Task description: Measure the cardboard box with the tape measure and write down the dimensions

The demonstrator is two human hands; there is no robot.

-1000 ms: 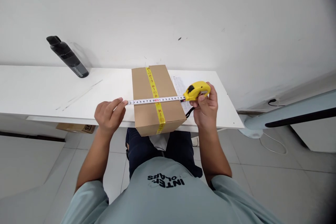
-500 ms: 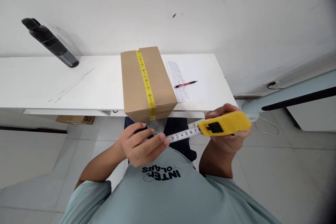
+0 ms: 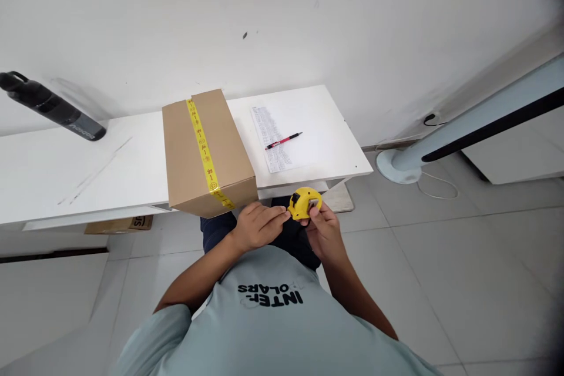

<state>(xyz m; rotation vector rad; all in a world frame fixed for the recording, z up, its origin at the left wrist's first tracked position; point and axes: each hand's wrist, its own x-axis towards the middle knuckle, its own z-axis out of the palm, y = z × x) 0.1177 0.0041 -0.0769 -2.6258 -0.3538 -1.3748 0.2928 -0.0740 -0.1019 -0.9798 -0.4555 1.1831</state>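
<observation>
My right hand [image 3: 325, 229] is closed around a yellow tape measure [image 3: 307, 202], held in front of my body just off the table's edge. My left hand [image 3: 261, 225] has its fingers pinched together at the mouth of the case, where the blade's end comes out. No white blade shows between hand and case; the fingertips cover that spot. Just beyond my left hand stands a closed cardboard box [image 3: 207, 153], sealed with printed yellow tape [image 3: 202, 144], its near corner over the table's front edge.
On the white table [image 3: 339, 129] a red and black pen [image 3: 283, 141] lies across a written sheet [image 3: 271, 129], right of the box. A dark bottle [image 3: 53, 108] stands at left. A pale blue column on a round base [image 3: 399, 167] is at right. Another carton [image 3: 117, 225] sits below the table.
The blade, drawn out several numbers before, no longer shows. My right hand has brought the tape measure leftward to my left hand and turned its side up. My view has shifted right.
</observation>
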